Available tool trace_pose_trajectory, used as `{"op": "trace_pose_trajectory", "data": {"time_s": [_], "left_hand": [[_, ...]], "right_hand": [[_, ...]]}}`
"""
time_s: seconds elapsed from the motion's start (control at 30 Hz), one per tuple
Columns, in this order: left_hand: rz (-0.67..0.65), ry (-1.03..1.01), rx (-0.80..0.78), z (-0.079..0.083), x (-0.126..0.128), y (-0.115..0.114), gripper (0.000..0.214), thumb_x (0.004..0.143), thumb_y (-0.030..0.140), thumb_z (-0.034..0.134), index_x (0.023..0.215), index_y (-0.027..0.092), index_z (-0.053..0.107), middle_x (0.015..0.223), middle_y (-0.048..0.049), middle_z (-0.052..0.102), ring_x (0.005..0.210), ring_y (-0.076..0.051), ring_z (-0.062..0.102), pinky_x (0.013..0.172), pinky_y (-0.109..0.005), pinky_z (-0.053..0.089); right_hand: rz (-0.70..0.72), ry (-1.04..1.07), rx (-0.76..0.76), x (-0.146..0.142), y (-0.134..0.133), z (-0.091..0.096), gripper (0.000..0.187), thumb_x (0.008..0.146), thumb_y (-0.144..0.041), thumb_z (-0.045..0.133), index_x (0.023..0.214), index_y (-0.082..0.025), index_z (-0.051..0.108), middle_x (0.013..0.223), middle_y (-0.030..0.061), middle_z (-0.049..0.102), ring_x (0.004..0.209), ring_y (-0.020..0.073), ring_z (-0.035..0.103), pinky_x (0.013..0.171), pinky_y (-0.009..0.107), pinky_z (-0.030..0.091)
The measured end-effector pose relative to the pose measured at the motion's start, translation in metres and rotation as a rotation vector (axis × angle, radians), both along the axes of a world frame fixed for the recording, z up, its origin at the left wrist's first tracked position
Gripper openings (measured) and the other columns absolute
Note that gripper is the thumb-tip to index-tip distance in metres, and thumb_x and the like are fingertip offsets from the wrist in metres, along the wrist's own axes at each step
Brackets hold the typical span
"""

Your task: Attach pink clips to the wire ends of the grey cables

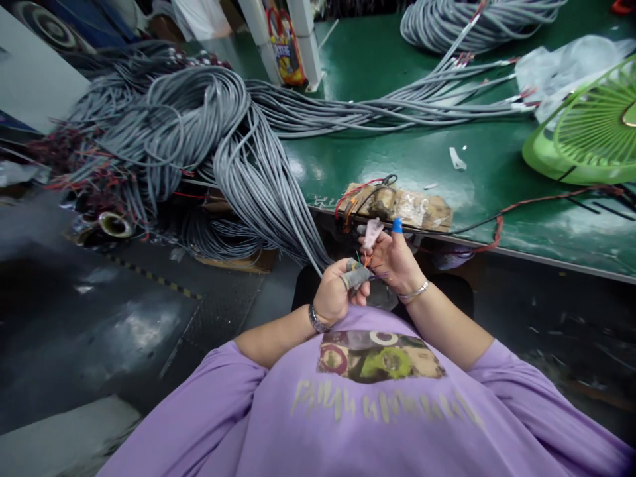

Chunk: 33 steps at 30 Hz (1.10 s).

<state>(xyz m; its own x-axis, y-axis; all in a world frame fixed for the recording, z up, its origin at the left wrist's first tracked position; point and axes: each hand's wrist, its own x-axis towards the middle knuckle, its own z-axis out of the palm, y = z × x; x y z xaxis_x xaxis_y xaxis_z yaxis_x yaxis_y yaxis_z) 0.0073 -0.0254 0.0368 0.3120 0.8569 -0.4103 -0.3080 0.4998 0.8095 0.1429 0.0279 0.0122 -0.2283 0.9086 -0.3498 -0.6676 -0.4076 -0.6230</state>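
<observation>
My left hand [338, 291] is closed around the end of a grey cable [318, 255], with grey wrapping on its thumb and finger. Thin coloured wires [366, 260], orange, green and purple, fan out from the cable end towards my other palm. My right hand [397, 265] is turned palm up beside them, thumb and fingers apart. A blue cover [397, 225] sits on one of its digits and a whitish wrap [372, 233] on another. Whether the right fingertips touch the wires is hard to make out. Both hands are in front of my lap, just below the bench edge.
Large bundles of grey cable [179, 126] lie over the left of the green bench [348, 156] and hang off its edge. A taped cardboard piece [397, 205] with red and black leads lies at the front edge. A green fan [586, 132] and plastic bag [566, 66] are at right.
</observation>
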Motion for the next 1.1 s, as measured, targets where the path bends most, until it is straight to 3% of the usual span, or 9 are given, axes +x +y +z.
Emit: {"op": "trace_pose_trajectory", "data": {"time_s": [0.23, 0.43, 0.6, 0.7, 0.9, 1.1], "left_hand": [[0.096, -0.025, 0.018, 0.005, 0.007, 0.003, 0.037, 0.064, 0.043, 0.075, 0.072, 0.018, 0.049, 0.053, 0.0037, 0.061, 0.035, -0.009, 0.051, 0.033, -0.018, 0.030], [0.130, -0.015, -0.002, 0.004, 0.010, 0.006, 0.037, 0.064, 0.043, 0.076, 0.074, 0.018, 0.050, 0.053, 0.0040, 0.061, 0.035, -0.009, 0.051, 0.033, -0.018, 0.030], [0.132, -0.009, 0.005, 0.003, 0.011, 0.007, 0.036, 0.064, 0.042, 0.076, 0.073, 0.018, 0.050, 0.054, 0.0039, 0.060, 0.036, -0.009, 0.052, 0.033, -0.018, 0.031], [0.128, -0.012, 0.010, 0.001, 0.012, 0.007, 0.034, 0.064, 0.041, 0.075, 0.072, 0.018, 0.051, 0.053, 0.0040, 0.060, 0.036, -0.010, 0.053, 0.033, -0.018, 0.032], [0.120, 0.022, 0.008, -0.002, 0.013, 0.006, 0.033, 0.066, 0.040, 0.074, 0.071, 0.017, 0.050, 0.054, 0.0036, 0.061, 0.036, -0.009, 0.053, 0.033, -0.017, 0.033], [0.101, 0.039, 0.033, -0.003, 0.007, 0.002, 0.036, 0.067, 0.043, 0.074, 0.070, 0.018, 0.049, 0.053, 0.0042, 0.060, 0.036, -0.009, 0.053, 0.033, -0.017, 0.032]], "right_hand": [[-0.039, -0.047, 0.052, 0.000, -0.001, -0.002, 0.031, 0.077, -0.050, 0.071, 0.082, -0.020, 0.065, 0.066, -0.0023, 0.061, 0.053, 0.0091, 0.047, 0.050, 0.022, 0.039], [-0.368, -0.386, 0.266, -0.004, -0.003, -0.016, 0.044, 0.071, -0.061, 0.074, 0.063, -0.020, 0.061, 0.055, -0.0038, 0.052, 0.052, 0.0085, 0.041, 0.051, 0.023, 0.035], [-0.180, -0.168, 0.089, -0.009, 0.002, -0.009, 0.053, 0.067, -0.072, 0.070, 0.068, -0.020, 0.063, 0.064, 0.0005, 0.062, 0.055, 0.0110, 0.051, 0.052, 0.025, 0.041], [-0.141, -0.055, 0.004, -0.011, 0.005, 0.000, 0.052, 0.064, -0.069, 0.074, 0.070, -0.019, 0.064, 0.065, 0.0006, 0.063, 0.055, 0.0115, 0.053, 0.051, 0.025, 0.043], [-0.163, 0.022, -0.031, -0.012, 0.005, 0.004, 0.045, 0.069, -0.062, 0.075, 0.072, -0.019, 0.064, 0.062, -0.0013, 0.063, 0.053, 0.0110, 0.052, 0.050, 0.024, 0.043], [-0.052, 0.046, 0.000, -0.005, 0.000, -0.007, 0.054, 0.073, -0.075, 0.060, 0.077, -0.021, 0.063, 0.071, 0.0001, 0.065, 0.057, 0.0115, 0.055, 0.053, 0.024, 0.046]]}}
